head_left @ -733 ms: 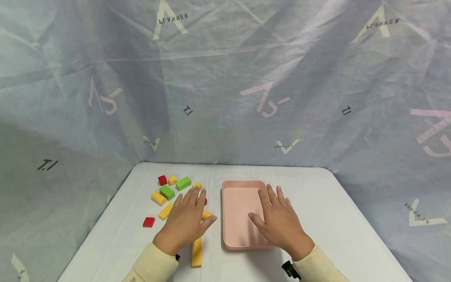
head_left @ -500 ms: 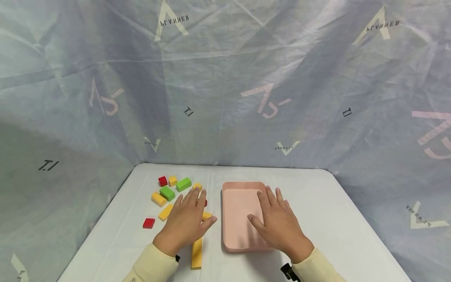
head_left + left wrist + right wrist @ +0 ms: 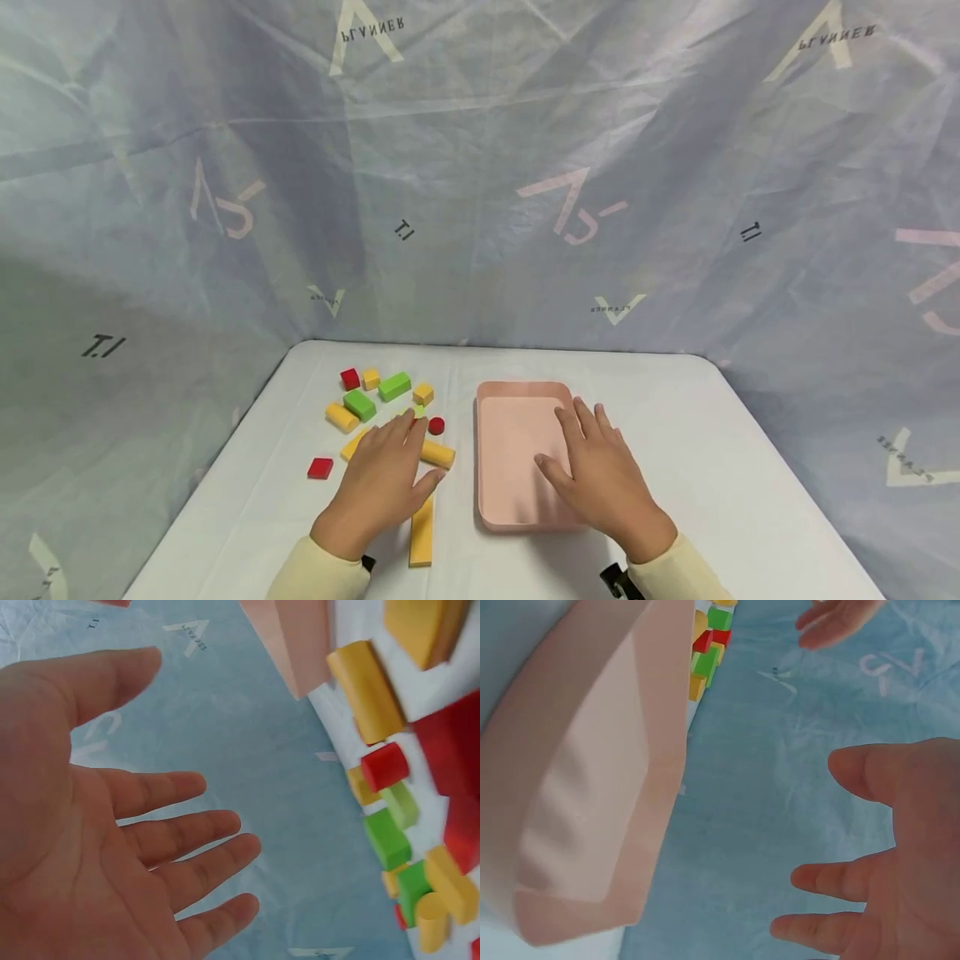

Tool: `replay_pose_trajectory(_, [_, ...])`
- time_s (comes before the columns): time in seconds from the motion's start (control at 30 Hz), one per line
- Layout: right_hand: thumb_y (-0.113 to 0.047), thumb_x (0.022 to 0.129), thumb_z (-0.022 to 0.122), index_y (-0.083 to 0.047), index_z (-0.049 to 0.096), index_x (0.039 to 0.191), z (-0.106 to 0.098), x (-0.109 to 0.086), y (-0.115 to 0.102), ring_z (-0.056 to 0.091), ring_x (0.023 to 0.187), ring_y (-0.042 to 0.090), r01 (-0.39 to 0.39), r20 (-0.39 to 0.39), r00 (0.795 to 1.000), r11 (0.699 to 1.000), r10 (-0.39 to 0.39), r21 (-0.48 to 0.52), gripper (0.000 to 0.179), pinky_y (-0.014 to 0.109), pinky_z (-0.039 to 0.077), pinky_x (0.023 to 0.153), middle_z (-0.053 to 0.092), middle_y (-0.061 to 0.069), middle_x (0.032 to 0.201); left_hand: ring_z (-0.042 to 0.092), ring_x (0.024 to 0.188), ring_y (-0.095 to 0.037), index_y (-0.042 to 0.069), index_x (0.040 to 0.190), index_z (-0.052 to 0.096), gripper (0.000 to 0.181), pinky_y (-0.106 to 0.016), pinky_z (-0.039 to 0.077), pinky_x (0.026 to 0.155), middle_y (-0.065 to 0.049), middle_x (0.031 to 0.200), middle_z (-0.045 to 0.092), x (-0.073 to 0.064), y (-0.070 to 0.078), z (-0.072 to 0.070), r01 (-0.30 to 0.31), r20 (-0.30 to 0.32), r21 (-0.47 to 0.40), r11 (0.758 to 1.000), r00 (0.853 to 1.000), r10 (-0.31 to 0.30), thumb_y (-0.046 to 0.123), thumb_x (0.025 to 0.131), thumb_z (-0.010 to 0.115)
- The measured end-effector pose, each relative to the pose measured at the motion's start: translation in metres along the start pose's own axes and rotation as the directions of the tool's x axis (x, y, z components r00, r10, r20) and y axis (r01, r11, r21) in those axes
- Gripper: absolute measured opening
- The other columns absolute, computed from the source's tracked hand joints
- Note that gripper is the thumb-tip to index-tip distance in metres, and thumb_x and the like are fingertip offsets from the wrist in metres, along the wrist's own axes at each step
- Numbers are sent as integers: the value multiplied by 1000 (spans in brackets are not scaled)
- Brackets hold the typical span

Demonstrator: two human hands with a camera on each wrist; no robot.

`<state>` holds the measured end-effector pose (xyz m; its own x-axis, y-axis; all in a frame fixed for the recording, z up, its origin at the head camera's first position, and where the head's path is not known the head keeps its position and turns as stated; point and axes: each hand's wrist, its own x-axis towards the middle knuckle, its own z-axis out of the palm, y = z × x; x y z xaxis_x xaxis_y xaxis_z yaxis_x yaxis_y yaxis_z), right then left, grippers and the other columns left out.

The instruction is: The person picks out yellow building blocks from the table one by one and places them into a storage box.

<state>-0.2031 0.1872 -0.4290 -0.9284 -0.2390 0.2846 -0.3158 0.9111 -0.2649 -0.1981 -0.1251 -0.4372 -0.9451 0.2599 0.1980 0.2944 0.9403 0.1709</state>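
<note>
My left hand [image 3: 378,483] hovers palm down over scattered toy blocks, fingers extended and nothing held. It hides some of them in the head view. Around it lie a yellow cylinder [image 3: 438,453], a red round block [image 3: 437,426], a long yellow block [image 3: 422,533] and a flat red block [image 3: 320,468]. Over the right side of a pink tray [image 3: 504,467] is my right hand [image 3: 609,483], its fingers spread and holding nothing. In the left wrist view the palm of the left hand [image 3: 112,832] faces the camera, with blocks to the right.
Farther back on the white table [image 3: 645,383] are a red cube [image 3: 350,379], small yellow cubes [image 3: 423,394], green blocks [image 3: 394,386] and another yellow cylinder [image 3: 342,417]. A grey printed cloth [image 3: 480,208] hangs behind and along both sides.
The left hand has drawn slightly left and back, uncovering more of the yellow cylinder and the red round block. The right hand stays over the tray; the head view has shifted a little.
</note>
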Motion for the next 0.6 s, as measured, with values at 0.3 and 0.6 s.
replay_pose_trajectory(0.3, [-36,95,71,-6,56,144,14,-5,20,41,142,53,-70,-39,996,994,74,86,59,69,43,104,43,27,157,55,136,-36,5,142,60,69,-59,41,113,-15,145,60,-15,-9,16,93,54,-50,994,994,-90,45,89,78])
replay_pose_trajectory(0.6, [-40,98,66,-11,54,145,27,-7,32,45,140,49,-177,30,984,974,174,140,57,67,48,98,40,23,158,56,132,-34,7,137,63,65,-59,44,109,-12,138,63,-27,-8,32,126,80,-62,990,989,-121,45,87,79])
